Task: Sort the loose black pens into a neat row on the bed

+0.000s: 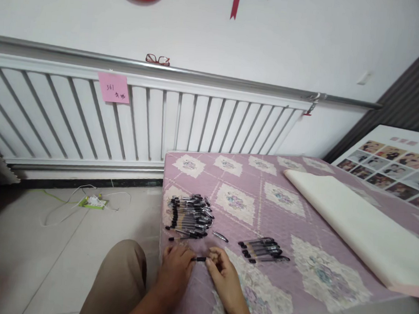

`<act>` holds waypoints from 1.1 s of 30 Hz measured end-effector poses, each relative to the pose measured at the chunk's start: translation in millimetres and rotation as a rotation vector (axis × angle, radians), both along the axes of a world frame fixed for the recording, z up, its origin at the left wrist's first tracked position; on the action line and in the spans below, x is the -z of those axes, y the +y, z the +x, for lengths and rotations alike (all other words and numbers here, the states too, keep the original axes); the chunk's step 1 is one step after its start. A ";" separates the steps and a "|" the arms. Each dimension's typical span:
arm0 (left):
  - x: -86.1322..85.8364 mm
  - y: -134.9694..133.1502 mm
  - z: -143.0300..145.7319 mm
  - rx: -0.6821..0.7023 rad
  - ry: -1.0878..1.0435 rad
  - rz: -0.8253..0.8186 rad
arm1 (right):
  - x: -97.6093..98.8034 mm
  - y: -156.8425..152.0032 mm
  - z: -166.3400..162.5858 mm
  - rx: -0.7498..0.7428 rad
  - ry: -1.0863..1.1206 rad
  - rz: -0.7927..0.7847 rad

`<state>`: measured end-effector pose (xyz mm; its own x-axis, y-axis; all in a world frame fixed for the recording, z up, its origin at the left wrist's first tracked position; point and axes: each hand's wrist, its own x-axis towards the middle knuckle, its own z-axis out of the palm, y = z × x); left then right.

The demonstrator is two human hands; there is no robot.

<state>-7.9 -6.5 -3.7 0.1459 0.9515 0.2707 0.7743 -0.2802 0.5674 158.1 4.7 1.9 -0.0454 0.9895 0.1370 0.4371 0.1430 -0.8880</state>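
A dark pen (pixel 200 259) lies level between my two hands, just above or on the near edge of the purple patterned cloth. My left hand (pixel 178 264) is closed around one end of it. At the other end, my right hand (pixel 221 270) pinches it between thumb and fingers. Just beyond my left hand is a pile of capless-looking pens (pixel 189 216) with dark ends. A single pen cap (pixel 220 236) rests beyond my right hand. To the right sits a smaller row of several pens (pixel 263 250) lying side by side.
The purple flowered cloth (pixel 237 179) covers the bed-like surface. A folded cream sheet (pixel 350 223) lies on its right, near a photo board (pixel 395 166). A white radiator (pixel 198 122) stands behind. A power strip (pixel 94 202) with cables is on the floor at left.
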 end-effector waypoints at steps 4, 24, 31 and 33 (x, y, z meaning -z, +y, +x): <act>-0.2 0.5 -0.5 0.014 -0.006 -0.003 | -1.6 -0.6 2.5 -0.045 -0.034 -0.010; 2.7 2.1 -0.4 0.001 -0.050 -0.041 | 1.3 4.6 0.6 -0.032 -0.004 -0.048; 0.1 2.2 -1.2 0.006 -0.059 -0.065 | -1.3 3.6 1.3 -0.050 -0.111 -0.024; 0.9 2.2 -1.4 0.005 -0.071 -0.058 | 1.0 6.1 1.4 -0.032 -0.102 -0.008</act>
